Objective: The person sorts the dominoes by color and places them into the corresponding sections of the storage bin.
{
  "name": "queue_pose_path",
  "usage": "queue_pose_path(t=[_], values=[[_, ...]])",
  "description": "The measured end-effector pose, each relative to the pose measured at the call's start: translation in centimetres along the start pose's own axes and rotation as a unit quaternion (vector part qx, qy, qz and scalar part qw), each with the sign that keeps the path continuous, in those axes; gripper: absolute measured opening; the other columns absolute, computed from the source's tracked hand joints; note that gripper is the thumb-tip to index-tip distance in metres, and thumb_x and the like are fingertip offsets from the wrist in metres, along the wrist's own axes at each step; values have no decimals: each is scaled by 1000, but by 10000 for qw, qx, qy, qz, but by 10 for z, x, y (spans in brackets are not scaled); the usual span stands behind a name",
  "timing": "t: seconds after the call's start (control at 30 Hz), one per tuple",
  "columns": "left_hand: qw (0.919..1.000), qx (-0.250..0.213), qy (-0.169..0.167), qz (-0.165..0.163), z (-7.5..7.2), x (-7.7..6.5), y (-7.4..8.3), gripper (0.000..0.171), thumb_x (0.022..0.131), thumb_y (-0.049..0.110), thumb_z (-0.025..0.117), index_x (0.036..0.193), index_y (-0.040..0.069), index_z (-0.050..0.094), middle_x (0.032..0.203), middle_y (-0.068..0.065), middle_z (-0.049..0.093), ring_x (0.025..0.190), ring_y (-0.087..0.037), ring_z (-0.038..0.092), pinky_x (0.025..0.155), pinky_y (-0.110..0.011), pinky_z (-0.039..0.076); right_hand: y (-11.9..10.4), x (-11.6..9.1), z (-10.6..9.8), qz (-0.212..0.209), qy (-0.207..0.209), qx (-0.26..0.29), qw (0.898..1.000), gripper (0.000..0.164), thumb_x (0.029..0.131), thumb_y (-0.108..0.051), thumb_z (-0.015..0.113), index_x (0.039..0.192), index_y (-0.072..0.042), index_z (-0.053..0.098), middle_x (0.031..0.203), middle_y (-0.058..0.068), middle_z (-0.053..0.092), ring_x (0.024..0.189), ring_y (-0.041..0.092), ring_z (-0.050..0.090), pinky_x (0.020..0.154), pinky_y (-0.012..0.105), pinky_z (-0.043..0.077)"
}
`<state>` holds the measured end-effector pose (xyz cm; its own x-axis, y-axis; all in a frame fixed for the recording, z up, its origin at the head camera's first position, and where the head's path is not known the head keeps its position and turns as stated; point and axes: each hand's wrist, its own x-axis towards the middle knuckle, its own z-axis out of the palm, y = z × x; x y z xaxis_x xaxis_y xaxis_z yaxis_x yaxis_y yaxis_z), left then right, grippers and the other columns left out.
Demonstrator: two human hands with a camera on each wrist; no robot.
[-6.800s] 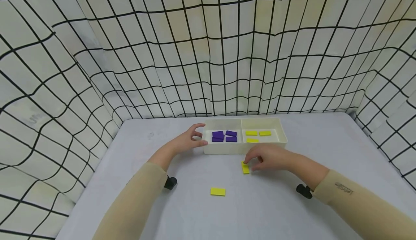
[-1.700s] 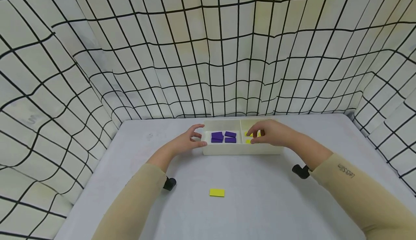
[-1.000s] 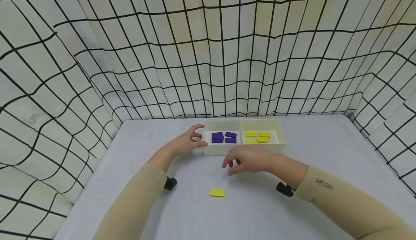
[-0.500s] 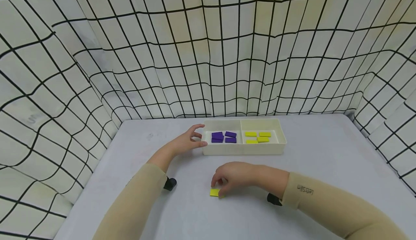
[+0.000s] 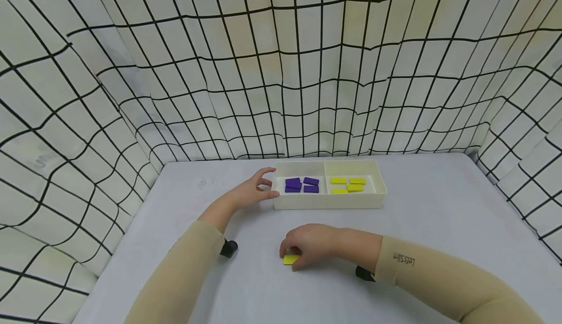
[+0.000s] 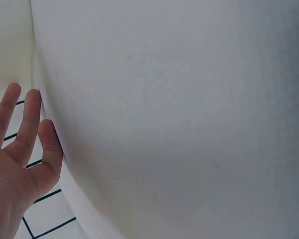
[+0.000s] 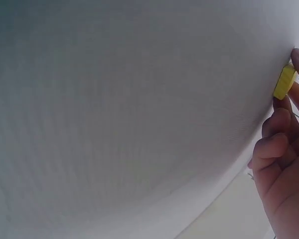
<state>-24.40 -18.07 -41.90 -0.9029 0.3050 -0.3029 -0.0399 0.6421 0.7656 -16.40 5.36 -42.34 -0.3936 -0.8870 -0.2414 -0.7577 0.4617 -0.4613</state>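
A cream box [image 5: 303,201] with two compartments stands at the back of the table. Purple rectangular tiles [image 5: 311,189] lie in its left compartment, and yellow ones [image 5: 357,181] in the right. My left hand [image 5: 252,190] touches the box's left end, thumb at the front corner and index finger at the rim, fingers spread. On the table in front of the box, my right hand [image 5: 311,243] pinches a single yellow tile [image 5: 289,259] between thumb and fingers. The right wrist view shows this yellow tile [image 7: 284,82] between the fingertips, at the table surface.
A white cloth-like surface covers the table [image 5: 246,294]. White walls with a black line grid [image 5: 303,94] enclose it at the back and both sides. A small black wrist camera [image 5: 229,248] sits under the left sleeve, and another black camera [image 5: 365,273] under the right.
One more yellow tile lies in the right compartment than at first. My right hand has left the box, come forward and left, and closed on the loose yellow tile. The left hand stays put.
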Motion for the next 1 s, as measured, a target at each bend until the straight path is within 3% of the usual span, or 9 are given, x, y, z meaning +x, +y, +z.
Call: queue_pose_path(t=[0.23, 0.5, 1.0], values=[[10000, -33, -5, 34, 0, 1, -2, 79, 91, 43, 70, 153, 41, 20, 147, -11, 45, 134, -34, 46, 108, -58, 35, 1, -2, -1, 82, -19, 21, 10000, 24, 88, -26, 76, 112, -29, 72, 94, -18, 60, 85, 1, 53, 83, 19, 47], [10000, -42, 2, 39, 0, 2, -3, 79, 92, 43, 70, 153, 40, 20, 147, -12, 45, 134, -35, 46, 106, -58, 37, 8, -10, -16, 273, 207, -111, 9994, 25, 89, -26, 75, 113, -32, 73, 89, -17, 57, 83, 2, 53, 78, 20, 47], [10000, -14, -22, 30, 1, 1, 0, 79, 92, 43, 70, 153, 40, 20, 148, -11, 44, 134, -34, 46, 107, -57, 36, 48, -55, -63, 937, 1023, 218, 9901, 29, 89, -22, 76, 118, -25, 74, 89, -15, 58, 85, 18, 58, 73, 27, 49]])
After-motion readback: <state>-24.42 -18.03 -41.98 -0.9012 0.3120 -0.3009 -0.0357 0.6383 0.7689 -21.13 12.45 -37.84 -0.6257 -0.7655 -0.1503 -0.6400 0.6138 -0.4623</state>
